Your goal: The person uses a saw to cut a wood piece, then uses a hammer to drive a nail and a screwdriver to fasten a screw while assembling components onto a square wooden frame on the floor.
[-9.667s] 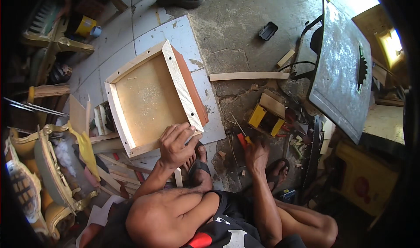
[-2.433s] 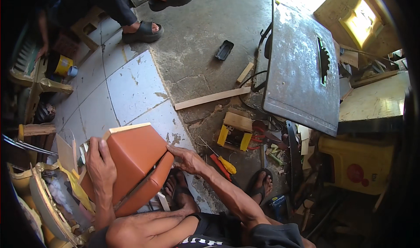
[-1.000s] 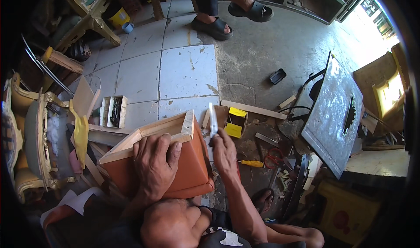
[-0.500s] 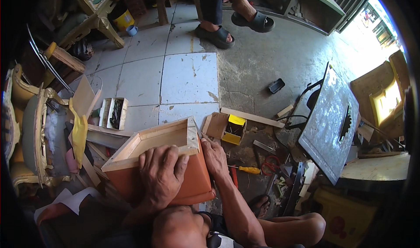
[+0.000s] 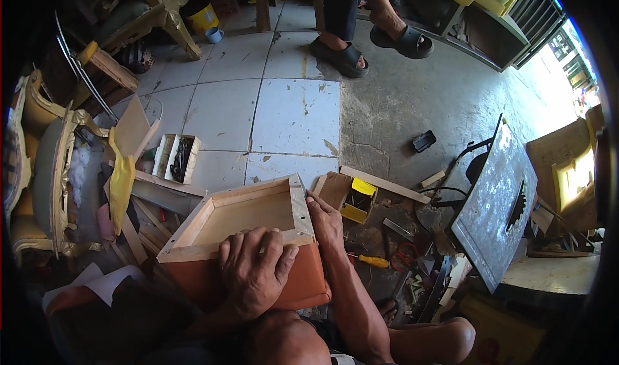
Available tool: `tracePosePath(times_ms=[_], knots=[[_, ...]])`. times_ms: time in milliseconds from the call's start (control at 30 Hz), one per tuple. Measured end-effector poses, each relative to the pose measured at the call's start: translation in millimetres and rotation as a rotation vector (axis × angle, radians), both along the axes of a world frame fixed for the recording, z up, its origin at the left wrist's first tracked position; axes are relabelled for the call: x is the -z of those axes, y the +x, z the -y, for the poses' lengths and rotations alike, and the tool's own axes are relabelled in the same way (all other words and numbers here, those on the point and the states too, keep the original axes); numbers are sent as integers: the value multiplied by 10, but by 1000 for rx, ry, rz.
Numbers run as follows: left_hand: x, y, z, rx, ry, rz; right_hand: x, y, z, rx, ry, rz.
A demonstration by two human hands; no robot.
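Observation:
An open-topped wooden frame (image 5: pixel 300 207) with orange-brown covering (image 5: pixel 300 275) on its sides, like an upturned upholstered seat, leans against my knees. Inside its pale rim lies a flat wooden panel (image 5: pixel 242 217). My left hand (image 5: pixel 255 268) rests on the near rim, fingers curled over the wood and thumb pointing right. Along the right side, my right hand (image 5: pixel 325 223) grips near the far right corner, its thumb at the rim. The undersides of its fingers are hidden, so any small thing in them cannot be made out.
On the right stands a tilted table saw (image 5: pixel 496 204) with an exposed toothed blade (image 5: pixel 518 205). A yellow-flapped box (image 5: pixel 360 197), a yellow-handled screwdriver (image 5: pixel 374 261) and red-handled scissors (image 5: pixel 405 255) lie nearer. A divided tray (image 5: pixel 175 159) sits left. Another person's sandalled feet (image 5: pixel 345 56) are ahead.
The whole view has shifted, so most things appear farther right. Both hands keep nearly the same places on the frame.

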State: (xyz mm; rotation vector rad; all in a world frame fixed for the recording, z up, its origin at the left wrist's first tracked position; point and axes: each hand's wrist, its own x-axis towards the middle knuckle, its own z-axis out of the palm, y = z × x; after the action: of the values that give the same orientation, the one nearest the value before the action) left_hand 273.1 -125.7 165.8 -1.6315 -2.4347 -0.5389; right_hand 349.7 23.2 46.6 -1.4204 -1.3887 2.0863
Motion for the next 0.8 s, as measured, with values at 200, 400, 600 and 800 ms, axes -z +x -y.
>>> tracePosePath(times_ms=[200,400,600,800], knots=[[35,49,10,-40,-10,2,-152,5,-9,-9,-82,-26],[21,43,-5,-51,-6,-13,-258,110,57,-38,-44,-30],[34,28,9,-67,-13,-14,-543,238,177,-36,-41,-9],[43,38,-20,-64,23,-19,-641,396,294,-4,21,-22]])
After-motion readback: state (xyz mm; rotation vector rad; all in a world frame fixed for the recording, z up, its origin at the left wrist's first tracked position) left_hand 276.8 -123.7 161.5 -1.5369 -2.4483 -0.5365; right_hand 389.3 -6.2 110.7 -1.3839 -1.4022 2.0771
